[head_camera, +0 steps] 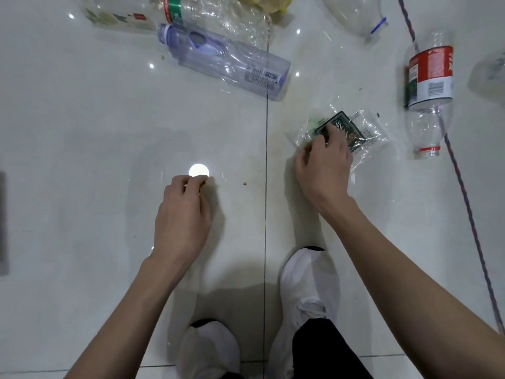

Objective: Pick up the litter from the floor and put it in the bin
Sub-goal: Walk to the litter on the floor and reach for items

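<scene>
We look down at a shiny white floor (82, 132) with litter lying all over it. Our right hand (325, 165) reaches out to a crinkly clear wrapper (369, 129) that lies on the floor in front of our right foot. The fingers are bent and grab the wrapper at its near side. There is a dark green pack (347, 127) inside the wrapper.

Our left hand (183, 214) is low over the floor, well apart from the wrapper. Its fingers are curled in, with the tips close together by a bright spot of light on the tile. We cannot tell if it pinches something tiny or nothing at all.

Farther away lies a purple bottle (226, 61) on its side, across the line between two tiles. Behind it is a clear bottle with a green label (175, 9). To the right of the wrapper lies a bottle with a red and white label (429, 86). A thin dark cord (464, 192) runs under that bottle and down the right side of the floor. Our two white shoes (306, 283) stand at the bottom, on either side of the tile line.
</scene>
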The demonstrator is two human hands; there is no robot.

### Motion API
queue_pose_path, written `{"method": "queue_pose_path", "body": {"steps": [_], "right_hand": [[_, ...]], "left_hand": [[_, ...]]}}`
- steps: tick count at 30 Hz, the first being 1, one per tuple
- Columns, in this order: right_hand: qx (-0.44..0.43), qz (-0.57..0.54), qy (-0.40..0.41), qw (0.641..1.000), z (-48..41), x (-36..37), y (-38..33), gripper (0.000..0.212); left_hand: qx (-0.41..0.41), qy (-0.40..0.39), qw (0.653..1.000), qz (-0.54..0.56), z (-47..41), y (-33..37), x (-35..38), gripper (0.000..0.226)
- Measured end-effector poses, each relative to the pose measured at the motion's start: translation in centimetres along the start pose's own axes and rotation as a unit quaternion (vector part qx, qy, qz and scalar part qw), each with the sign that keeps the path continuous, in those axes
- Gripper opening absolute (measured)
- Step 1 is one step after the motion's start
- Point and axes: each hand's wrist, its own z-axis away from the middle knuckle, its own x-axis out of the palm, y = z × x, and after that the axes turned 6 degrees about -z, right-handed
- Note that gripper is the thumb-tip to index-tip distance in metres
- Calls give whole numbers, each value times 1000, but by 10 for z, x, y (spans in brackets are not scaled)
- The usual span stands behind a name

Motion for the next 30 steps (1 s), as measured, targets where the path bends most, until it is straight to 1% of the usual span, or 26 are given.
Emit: {"method": "queue_pose_path", "body": {"steps": [3,6,8,11,14,18,22,25,28,30], "right_hand": [[-11,-15,13,1000,2,-6,-6,23],[-36,-38,29,998,3,-35,-16,19],[-35,-66,33,997,7,-69,-29,17],[-18,-121,46,991,17,-134,-54,18],[-9,-163,55,985,24,-191,-72,14],[-23,-182,72,980,25,-221,-83,12],[-57,-206,102,972,21,-201,-81,9],[-87,-199,115,969,13,-174,-75,10],[-103,-190,118,969,1,-150,-68,10],[-108,-189,118,969,-5,-138,-63,9]], "left_hand": [[10,17,1000,22,-13,3,-17,40],[52,30,997,54,-22,13,-45,38],[77,37,993,83,-22,26,-75,37],[88,52,989,107,-12,46,-127,36],[54,37,994,85,3,48,-151,31],[10,-29,999,24,15,36,-126,37],[-15,-65,997,-27,1,27,-77,44],[-45,-60,995,-71,-22,17,-38,56],[-56,-34,994,-92,-47,9,-8,71],[-49,-3,994,-102,-60,9,5,71]]}}
